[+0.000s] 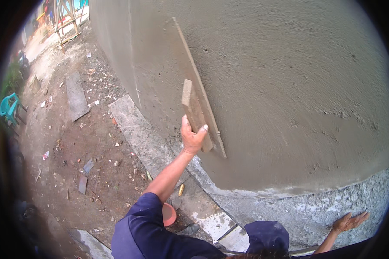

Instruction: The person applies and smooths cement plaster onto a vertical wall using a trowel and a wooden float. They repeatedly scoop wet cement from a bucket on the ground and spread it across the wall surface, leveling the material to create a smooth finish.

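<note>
Wet grey plastered wall (289,86) above dirt ground (95,146). Left hand (193,137) grips wooden float (199,103) against it; right hand (349,222) spread flat on bare base. Orange bowl (168,214) contents unclear.

Bare dirt ground (73,146), reddish-brown, littered with small stone chips and scraps of paper. A flat grey slab (76,96) lies on the dirt at upper left. A longer concrete slab (138,129) runs along the foot of the wall, crusted with grey mortar. A small yellow object (181,189) rests on it near the wall base. An orange bowl (169,214) sits on the ground, partly hidden. A teal plastic chair (8,108) stands at far left. Two small flat grey pieces (85,175) lie mid-ground.
</note>
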`<state>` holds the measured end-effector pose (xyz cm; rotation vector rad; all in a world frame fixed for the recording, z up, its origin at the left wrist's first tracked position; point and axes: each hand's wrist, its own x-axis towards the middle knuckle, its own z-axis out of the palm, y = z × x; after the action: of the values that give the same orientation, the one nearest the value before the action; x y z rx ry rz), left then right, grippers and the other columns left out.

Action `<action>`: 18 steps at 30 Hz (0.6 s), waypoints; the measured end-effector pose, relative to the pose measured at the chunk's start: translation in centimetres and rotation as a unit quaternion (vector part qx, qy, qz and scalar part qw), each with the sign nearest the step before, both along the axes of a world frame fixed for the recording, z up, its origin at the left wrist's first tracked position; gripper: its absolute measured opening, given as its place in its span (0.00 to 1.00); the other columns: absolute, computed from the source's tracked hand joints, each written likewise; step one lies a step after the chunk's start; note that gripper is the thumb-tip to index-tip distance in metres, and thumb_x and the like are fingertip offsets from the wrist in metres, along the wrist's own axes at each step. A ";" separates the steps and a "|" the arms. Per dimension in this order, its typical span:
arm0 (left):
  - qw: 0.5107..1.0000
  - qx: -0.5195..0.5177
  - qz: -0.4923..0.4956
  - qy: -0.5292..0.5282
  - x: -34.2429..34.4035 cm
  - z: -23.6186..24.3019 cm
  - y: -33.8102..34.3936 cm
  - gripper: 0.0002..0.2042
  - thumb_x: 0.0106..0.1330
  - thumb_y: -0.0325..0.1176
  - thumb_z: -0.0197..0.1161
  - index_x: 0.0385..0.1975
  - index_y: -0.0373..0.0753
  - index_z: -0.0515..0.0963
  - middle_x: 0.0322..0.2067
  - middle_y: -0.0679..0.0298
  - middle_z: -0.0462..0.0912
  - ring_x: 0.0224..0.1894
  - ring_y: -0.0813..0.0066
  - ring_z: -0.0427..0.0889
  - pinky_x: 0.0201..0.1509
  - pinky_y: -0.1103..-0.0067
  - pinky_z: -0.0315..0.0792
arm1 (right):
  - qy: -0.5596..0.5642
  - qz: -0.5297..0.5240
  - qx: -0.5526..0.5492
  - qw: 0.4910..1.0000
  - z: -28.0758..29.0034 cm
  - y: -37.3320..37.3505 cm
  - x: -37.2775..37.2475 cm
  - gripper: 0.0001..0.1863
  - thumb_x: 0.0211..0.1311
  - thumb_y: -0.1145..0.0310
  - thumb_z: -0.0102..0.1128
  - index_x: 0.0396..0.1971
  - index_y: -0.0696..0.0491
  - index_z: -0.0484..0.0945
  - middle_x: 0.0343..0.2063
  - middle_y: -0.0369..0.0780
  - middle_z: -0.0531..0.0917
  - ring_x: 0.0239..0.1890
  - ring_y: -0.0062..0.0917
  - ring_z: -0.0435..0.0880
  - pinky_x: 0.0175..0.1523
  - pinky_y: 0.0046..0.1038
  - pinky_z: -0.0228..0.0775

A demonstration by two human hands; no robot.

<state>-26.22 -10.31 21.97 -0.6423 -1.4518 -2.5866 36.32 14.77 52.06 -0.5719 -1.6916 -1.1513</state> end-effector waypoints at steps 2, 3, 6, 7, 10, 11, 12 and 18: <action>0.999 -0.030 0.018 0.015 -0.9 0.0 1.2 0.30 0.60 0.34 0.71 0.61 0.31 0.68 0.49 0.55 0.81 0.51 0.67 0.82 0.55 0.69 0.77 | -0.001 -0.009 -0.003 1.000 -0.3 0.1 0.2 0.43 0.79 0.37 0.42 0.77 0.57 0.59 0.78 0.51 0.56 0.80 0.48 0.54 0.79 0.49 0.46; 0.998 -0.047 0.026 0.024 -1.5 0.5 1.7 0.30 0.60 0.33 0.71 0.60 0.30 0.69 0.49 0.55 0.82 0.51 0.67 0.82 0.55 0.69 0.77 | 0.000 -0.014 -0.007 1.000 -0.4 0.1 0.1 0.43 0.79 0.37 0.42 0.77 0.57 0.59 0.78 0.51 0.56 0.80 0.48 0.54 0.79 0.50 0.46; 0.992 -0.047 0.051 0.106 -5.1 3.3 2.1 0.30 0.59 0.34 0.72 0.60 0.30 0.70 0.48 0.54 0.83 0.50 0.65 0.83 0.55 0.69 0.77 | -0.008 -0.037 0.004 0.999 -0.1 -0.2 0.8 0.44 0.79 0.37 0.43 0.77 0.58 0.58 0.78 0.53 0.56 0.79 0.48 0.54 0.79 0.50 0.46; 0.990 -0.041 0.050 0.124 -6.3 6.2 1.8 0.30 0.60 0.35 0.72 0.60 0.30 0.70 0.47 0.54 0.83 0.50 0.65 0.83 0.55 0.69 0.77 | -0.010 -0.036 0.006 0.999 -0.1 -0.1 1.1 0.44 0.79 0.37 0.43 0.77 0.58 0.58 0.78 0.53 0.56 0.79 0.48 0.55 0.79 0.50 0.47; 0.977 -0.074 0.060 0.191 -12.6 17.3 -0.1 0.32 0.61 0.41 0.72 0.60 0.29 0.69 0.48 0.51 0.81 0.51 0.61 0.84 0.53 0.64 0.82 | 0.008 -0.028 -0.008 1.000 -0.4 0.1 0.8 0.44 0.78 0.36 0.43 0.77 0.59 0.60 0.78 0.53 0.57 0.79 0.48 0.55 0.79 0.50 0.48; 0.969 -0.087 0.071 0.221 -15.1 21.0 -0.4 0.31 0.61 0.43 0.72 0.59 0.29 0.70 0.47 0.50 0.82 0.49 0.61 0.85 0.51 0.63 0.84 | 0.010 -0.033 -0.004 0.999 -0.3 0.0 0.7 0.44 0.78 0.36 0.44 0.76 0.59 0.60 0.78 0.53 0.57 0.79 0.48 0.55 0.79 0.50 0.48; 0.965 -0.090 0.073 0.237 -17.3 24.8 -0.7 0.30 0.61 0.44 0.72 0.57 0.30 0.72 0.45 0.50 0.82 0.45 0.59 0.86 0.49 0.63 0.84 | 0.016 -0.029 -0.006 0.999 -0.4 -0.1 0.7 0.44 0.78 0.36 0.44 0.76 0.59 0.60 0.78 0.53 0.57 0.79 0.48 0.55 0.79 0.50 0.48; 0.948 -0.105 0.182 0.240 -27.9 44.6 -2.9 0.20 0.61 0.34 0.67 0.51 0.29 0.80 0.44 0.52 0.86 0.47 0.64 0.86 0.50 0.67 0.80 | 0.016 -0.029 -0.009 0.999 -0.7 0.0 0.5 0.43 0.78 0.37 0.45 0.76 0.59 0.61 0.78 0.52 0.57 0.79 0.48 0.55 0.79 0.49 0.48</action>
<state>-54.11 -13.18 66.55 -0.8591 -1.5091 -1.8492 36.78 14.78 51.34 -0.6504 -1.6692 -1.1646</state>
